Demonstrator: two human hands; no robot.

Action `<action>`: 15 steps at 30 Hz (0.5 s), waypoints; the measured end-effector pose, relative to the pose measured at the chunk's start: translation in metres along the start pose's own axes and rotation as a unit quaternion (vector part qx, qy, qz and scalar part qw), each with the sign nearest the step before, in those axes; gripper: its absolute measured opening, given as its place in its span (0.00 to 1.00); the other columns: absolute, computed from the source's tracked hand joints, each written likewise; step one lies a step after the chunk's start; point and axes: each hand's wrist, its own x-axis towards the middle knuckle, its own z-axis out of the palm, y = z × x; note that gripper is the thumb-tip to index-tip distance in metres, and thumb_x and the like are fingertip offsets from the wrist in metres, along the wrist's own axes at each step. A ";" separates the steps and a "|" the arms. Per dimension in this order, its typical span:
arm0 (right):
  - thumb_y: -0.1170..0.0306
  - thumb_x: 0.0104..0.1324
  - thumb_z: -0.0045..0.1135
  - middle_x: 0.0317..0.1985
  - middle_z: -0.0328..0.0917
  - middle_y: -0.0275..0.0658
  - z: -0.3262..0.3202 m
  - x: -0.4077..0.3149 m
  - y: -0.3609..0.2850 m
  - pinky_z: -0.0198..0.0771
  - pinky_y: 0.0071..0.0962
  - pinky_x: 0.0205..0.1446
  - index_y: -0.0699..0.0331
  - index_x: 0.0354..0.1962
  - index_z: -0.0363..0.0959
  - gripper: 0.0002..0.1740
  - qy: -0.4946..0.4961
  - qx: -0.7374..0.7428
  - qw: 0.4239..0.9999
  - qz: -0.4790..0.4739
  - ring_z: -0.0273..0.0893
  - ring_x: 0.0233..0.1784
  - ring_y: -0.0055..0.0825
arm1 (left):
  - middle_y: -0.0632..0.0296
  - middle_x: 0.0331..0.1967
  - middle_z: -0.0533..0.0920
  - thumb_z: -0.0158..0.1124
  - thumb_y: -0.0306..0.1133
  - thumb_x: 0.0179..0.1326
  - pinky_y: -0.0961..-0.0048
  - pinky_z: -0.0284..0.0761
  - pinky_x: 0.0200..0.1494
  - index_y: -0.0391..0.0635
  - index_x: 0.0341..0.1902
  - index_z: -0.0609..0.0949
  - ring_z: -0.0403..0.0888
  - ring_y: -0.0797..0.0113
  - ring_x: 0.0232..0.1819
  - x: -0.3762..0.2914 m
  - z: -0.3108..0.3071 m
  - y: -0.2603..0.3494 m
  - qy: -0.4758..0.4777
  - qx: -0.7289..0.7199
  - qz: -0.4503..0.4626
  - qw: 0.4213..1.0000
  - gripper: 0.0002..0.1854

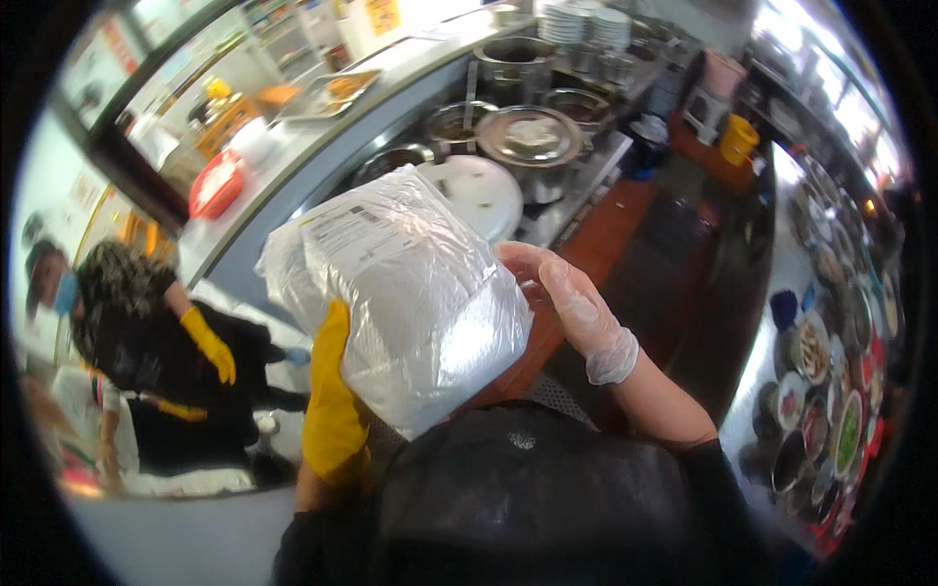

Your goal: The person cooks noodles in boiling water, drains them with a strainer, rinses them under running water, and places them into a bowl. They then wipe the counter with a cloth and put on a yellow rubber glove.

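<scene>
A bulky package [432,293] wrapped in shiny clear plastic is held up in front of my chest, tilted. A printed label lies under the plastic on its upper left part. My left hand [333,410], in a yellow rubber glove, grips the package's left side with the thumb over the near face. Beside the right edge is my right hand [568,300], in a thin clear disposable glove. Its thumb is apart from the bent fingers, whose tips come up to the package; I cannot tell whether they touch it. Behind the package shows a round white lid [480,194].
Ahead stand a lidded steel pot [531,143], a tall open pot [513,55] and stacked white plates [564,26]. A steel counter [758,351] at right carries several food bowls. Left, a person [161,344] wears yellow gloves; a red basket [218,187] sits on the ledge.
</scene>
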 end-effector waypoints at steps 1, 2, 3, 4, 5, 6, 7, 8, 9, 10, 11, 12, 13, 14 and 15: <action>0.45 0.69 0.34 0.53 0.70 0.35 -0.020 -0.015 -0.007 0.61 0.24 0.57 0.65 0.59 0.62 0.34 0.018 -0.002 1.000 -0.005 0.67 0.53 0.22 | 0.51 0.54 0.74 0.51 0.46 0.65 0.63 0.72 0.56 0.41 0.63 0.64 0.74 0.59 0.54 0.017 0.027 -0.013 -0.010 -0.016 -0.019 1.000 0.28; 0.45 0.69 0.35 0.53 0.69 0.36 -0.037 -0.029 -0.012 0.60 0.24 0.57 0.65 0.59 0.61 0.34 0.038 -0.005 0.999 -0.011 0.67 0.53 0.22 | 0.52 0.54 0.74 0.50 0.45 0.66 0.63 0.72 0.56 0.41 0.63 0.64 0.74 0.59 0.54 0.033 0.052 -0.026 -0.008 -0.026 -0.038 0.999 0.28; 0.45 0.69 0.35 0.54 0.69 0.36 -0.054 -0.041 -0.017 0.60 0.24 0.57 0.64 0.60 0.61 0.34 0.054 -0.009 0.998 -0.022 0.66 0.53 0.22 | 0.52 0.54 0.74 0.52 0.45 0.65 0.62 0.72 0.56 0.41 0.63 0.64 0.74 0.59 0.54 0.044 0.076 -0.037 0.000 -0.041 -0.065 0.997 0.28; 0.51 0.68 0.45 0.52 0.69 0.35 -0.066 -0.051 -0.018 0.61 0.23 0.57 0.64 0.60 0.61 0.31 0.103 0.045 0.994 -0.014 0.66 0.52 0.21 | 0.52 0.54 0.74 0.53 0.44 0.65 0.62 0.73 0.56 0.41 0.63 0.64 0.75 0.58 0.53 0.056 0.098 -0.049 0.006 -0.052 -0.090 0.995 0.28; 0.53 0.67 0.47 0.53 0.68 0.38 -0.080 -0.061 -0.021 0.61 0.25 0.58 0.65 0.60 0.60 0.31 0.129 0.006 0.992 0.008 0.66 0.54 0.24 | 0.52 0.54 0.74 0.54 0.43 0.64 0.62 0.73 0.57 0.41 0.63 0.64 0.75 0.58 0.53 0.066 0.117 -0.061 0.038 -0.053 -0.127 0.990 0.28; 0.55 0.66 0.50 0.54 0.68 0.41 -0.095 -0.071 -0.023 0.62 0.27 0.59 0.66 0.60 0.60 0.31 0.154 -0.033 0.987 0.037 0.67 0.55 0.27 | 0.52 0.53 0.74 0.55 0.43 0.63 0.62 0.73 0.56 0.41 0.62 0.65 0.75 0.58 0.53 0.075 0.133 -0.070 -0.008 -0.073 -0.148 0.986 0.28; 0.57 0.64 0.53 0.56 0.67 0.44 -0.110 -0.079 -0.024 0.63 0.30 0.60 0.66 0.60 0.59 0.32 0.177 -0.071 0.979 0.069 0.67 0.57 0.30 | 0.52 0.53 0.74 0.56 0.43 0.63 0.62 0.73 0.56 0.41 0.62 0.65 0.75 0.58 0.52 0.084 0.148 -0.079 -0.032 -0.081 -0.179 0.980 0.28; 0.59 0.61 0.57 0.53 0.69 0.45 -0.121 -0.087 -0.024 0.66 0.29 0.57 0.64 0.59 0.60 0.32 0.206 -0.095 0.970 0.084 0.70 0.53 0.30 | 0.52 0.52 0.75 0.56 0.43 0.63 0.62 0.73 0.55 0.41 0.62 0.65 0.76 0.58 0.52 0.096 0.160 -0.090 -0.050 -0.081 -0.209 0.973 0.28; 0.60 0.61 0.57 0.52 0.70 0.45 -0.133 -0.092 -0.023 0.67 0.28 0.55 0.63 0.59 0.62 0.31 0.235 -0.135 0.957 0.101 0.71 0.51 0.30 | 0.52 0.51 0.75 0.55 0.44 0.63 0.63 0.73 0.54 0.41 0.61 0.66 0.76 0.59 0.51 0.107 0.170 -0.102 -0.066 -0.081 -0.239 0.966 0.27; 0.60 0.61 0.57 0.51 0.71 0.46 -0.144 -0.095 -0.022 0.68 0.28 0.53 0.63 0.58 0.63 0.30 0.260 -0.176 0.942 0.118 0.72 0.48 0.30 | 0.52 0.50 0.76 0.55 0.44 0.63 0.63 0.74 0.54 0.42 0.61 0.66 0.76 0.59 0.50 0.120 0.178 -0.114 -0.078 -0.078 -0.268 0.957 0.27; 0.61 0.61 0.57 0.49 0.72 0.46 -0.157 -0.095 -0.021 0.69 0.27 0.52 0.62 0.57 0.64 0.29 0.279 -0.221 0.926 0.125 0.73 0.46 0.29 | 0.52 0.49 0.76 0.55 0.44 0.64 0.64 0.74 0.53 0.42 0.60 0.67 0.77 0.59 0.49 0.132 0.185 -0.128 -0.090 -0.076 -0.297 0.948 0.26; 0.62 0.61 0.57 0.45 0.75 0.47 -0.167 -0.095 -0.021 0.70 0.27 0.47 0.62 0.54 0.69 0.24 0.308 -0.286 0.903 0.092 0.75 0.41 0.27 | 0.52 0.48 0.77 0.55 0.44 0.64 0.64 0.74 0.52 0.42 0.60 0.67 0.77 0.60 0.48 0.147 0.191 -0.143 -0.099 -0.071 -0.322 0.939 0.26; 0.64 0.62 0.56 0.38 0.78 0.44 -0.177 -0.089 -0.018 0.71 0.25 0.41 0.64 0.51 0.71 0.21 0.343 -0.339 0.875 0.051 0.75 0.34 0.24 | 0.53 0.47 0.77 0.54 0.44 0.64 0.65 0.75 0.51 0.42 0.60 0.67 0.77 0.60 0.47 0.165 0.196 -0.156 -0.116 -0.071 -0.336 0.932 0.25; 0.67 0.61 0.56 0.33 0.78 0.41 -0.189 -0.087 -0.020 0.70 0.22 0.36 0.64 0.50 0.72 0.19 0.349 -0.352 0.868 0.028 0.74 0.30 0.21 | 0.53 0.46 0.77 0.54 0.44 0.64 0.66 0.76 0.49 0.41 0.58 0.68 0.78 0.61 0.45 0.183 0.199 -0.171 -0.131 -0.028 -0.325 0.936 0.24; 0.70 0.61 0.55 0.28 0.78 0.38 -0.201 -0.085 -0.022 0.69 0.20 0.32 0.64 0.49 0.73 0.18 0.353 -0.365 0.861 0.021 0.72 0.25 0.18 | 0.53 0.45 0.78 0.54 0.44 0.64 0.67 0.77 0.47 0.41 0.57 0.69 0.79 0.61 0.42 0.200 0.201 -0.186 -0.148 -0.019 -0.345 0.927 0.24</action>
